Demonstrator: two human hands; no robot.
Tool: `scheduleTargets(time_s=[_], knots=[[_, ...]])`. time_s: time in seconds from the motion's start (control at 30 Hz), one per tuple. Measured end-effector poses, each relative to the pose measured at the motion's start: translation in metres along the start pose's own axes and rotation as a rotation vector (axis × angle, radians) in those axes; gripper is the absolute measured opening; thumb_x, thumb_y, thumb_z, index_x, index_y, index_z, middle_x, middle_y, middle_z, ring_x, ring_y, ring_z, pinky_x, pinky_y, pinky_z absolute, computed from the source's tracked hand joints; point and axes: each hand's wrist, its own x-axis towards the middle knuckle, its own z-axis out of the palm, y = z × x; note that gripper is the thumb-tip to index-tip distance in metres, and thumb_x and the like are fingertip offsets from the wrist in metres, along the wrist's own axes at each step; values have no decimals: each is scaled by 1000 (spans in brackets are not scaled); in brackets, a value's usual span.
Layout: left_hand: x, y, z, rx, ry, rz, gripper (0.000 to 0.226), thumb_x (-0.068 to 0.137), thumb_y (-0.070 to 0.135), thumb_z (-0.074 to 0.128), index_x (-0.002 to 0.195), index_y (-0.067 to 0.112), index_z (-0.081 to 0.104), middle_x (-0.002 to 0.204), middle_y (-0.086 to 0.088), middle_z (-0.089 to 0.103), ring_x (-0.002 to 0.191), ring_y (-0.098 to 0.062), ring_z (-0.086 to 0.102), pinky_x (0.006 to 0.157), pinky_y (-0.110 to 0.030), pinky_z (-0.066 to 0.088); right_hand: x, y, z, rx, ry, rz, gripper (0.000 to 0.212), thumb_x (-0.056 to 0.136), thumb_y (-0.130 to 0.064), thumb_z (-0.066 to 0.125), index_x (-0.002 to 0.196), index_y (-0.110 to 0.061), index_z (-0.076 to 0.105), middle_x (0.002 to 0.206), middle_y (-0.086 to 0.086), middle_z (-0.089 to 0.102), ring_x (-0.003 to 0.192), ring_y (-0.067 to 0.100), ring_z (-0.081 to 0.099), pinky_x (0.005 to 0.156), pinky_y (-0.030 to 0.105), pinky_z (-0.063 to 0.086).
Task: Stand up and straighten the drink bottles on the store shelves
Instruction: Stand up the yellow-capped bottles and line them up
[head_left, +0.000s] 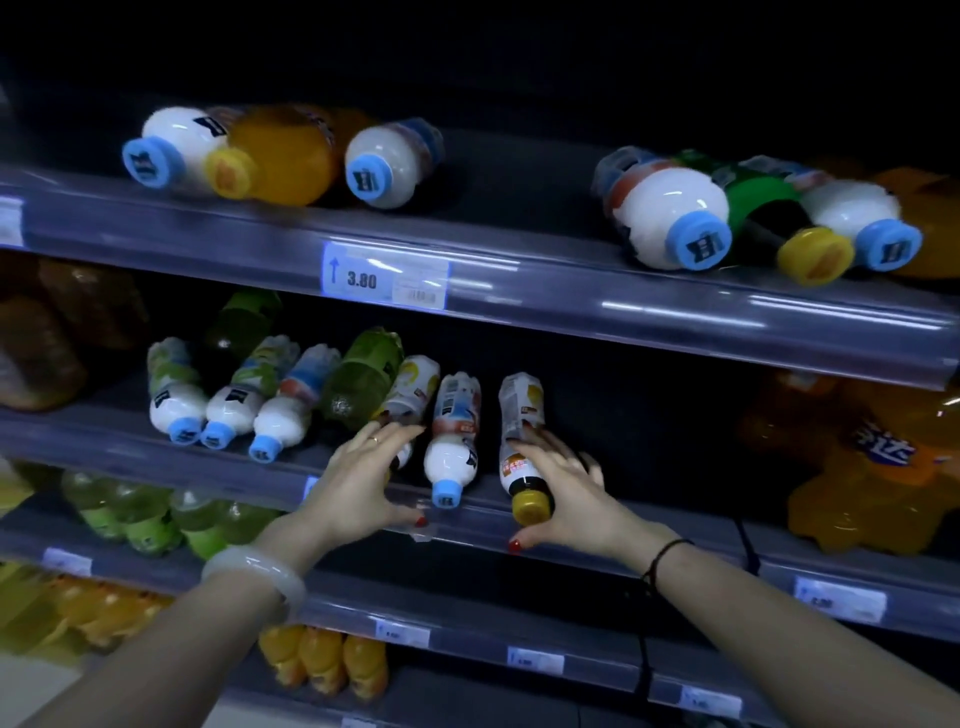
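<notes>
- My right hand (561, 493) curls round the yellow-capped bottle (521, 415), which lies cap toward 6 o'clock on the shelf (467, 530), ready to stand it.
- My left hand (363, 478), fingers spread, rests on a second bottle (413, 389) at 9 o'clock, probably steadying it.

Top shelf (467, 260): white bottles (670, 208), orange bottle (280, 156), all on sides, caps toward front edge. Middle shelf (597, 540): blue-capped bottle (452, 447), yellow-capped bottle (522, 441) lying side by side, caps at front edge.
</notes>
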Motion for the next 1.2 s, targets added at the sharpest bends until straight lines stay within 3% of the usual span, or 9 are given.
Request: scheduleTargets(time_s=[0.1, 0.2, 0.4, 0.6, 0.73, 0.83, 0.97, 1.1, 1.2], knots=[[2, -18, 4, -31, -53, -7, 90, 68, 19, 79, 144, 23, 30, 154, -5, 23, 145, -23, 10, 114, -31, 17, 4, 3, 7, -46, 7, 14, 106, 69, -35, 80, 149, -38, 10, 160, -8, 8, 148, 15, -6, 116, 43, -7], [6, -26, 4, -73, 37, 29, 79, 72, 5, 74, 141, 19, 36, 150, -10, 30, 143, -24, 17, 112, -27, 18, 4, 3, 11, -9, 52, 21, 101, 71, -30, 79, 149, -36, 14, 160, -7, 8, 148, 17, 1, 119, 40, 4], [10, -40, 2, -102, 12, 79, 83, 72, 11, 78, 142, 22, 35, 153, -7, 26, 143, -21, 19, 112, -23, 16, 9, 4, 16, -92, 74, 18, 108, 68, -37, 81, 150, -35, 10, 160, -11, -1, 148, 13, -6, 120, 40, 3], [2, -46, 2, -80, 48, 108, 79, 72, 18, 76, 141, 25, 38, 150, -11, 34, 139, -23, 26, 113, -35, 25, -3, -3, 26, -62, 216, -22, 91, 76, -29, 72, 150, -26, 18, 159, -3, 15, 147, 18, 8, 111, 26, 6], [-8, -23, -17, -138, 170, 165, 77, 61, 36, 71, 133, 21, 50, 133, -3, 52, 124, -20, 40, 99, -28, 33, -13, -22, 17, 246, 440, 46, 79, 66, -29, 78, 135, -35, 39, 134, -9, 48, 122, 15, 43, 105, 32, 33], [-9, 11, -37, -340, 282, 170, 65, 55, 47, 60, 116, 24, 63, 98, 18, 52, 101, -14, 46, 85, -15, 35, -14, -46, -11, 576, 646, 81, 51, 72, -18, 78, 116, -27, 54, 103, -13, 62, 93, -7, 59, 81, 12, 47], [10, 39, -59, -650, 476, 36, 14, 63, 42, 64, 75, 37, 59, 76, 4, 58, 78, -10, 52, 71, -18, 40, -11, -66, -46, 781, 772, 90, 6, 84, -15, 68, 86, -16, 63, 79, -8, 65, 71, -3, 61, 67, 16, 49], [34, 41, -71, -889, 466, -114, 15, 81, 21, 68, 71, 22, 59, 69, 1, 63, 67, -15, 58, 72, -33, 48, -4, -66, -52, 778, 727, 167, 18, 83, -35, 69, 76, -21, 59, 72, -7, 66, 69, 1, 64, 66, 19, 50], [44, 34, -68, -888, 350, -124, 23, 77, 14, 74, 93, 20, 58, 86, -2, 66, 82, -19, 62, 81, -32, 49, 3, -64, -53, 847, 649, 200, 28, 79, -25, 75, 98, -24, 54, 86, -5, 67, 83, 10, 66, 71, 21, 51]])
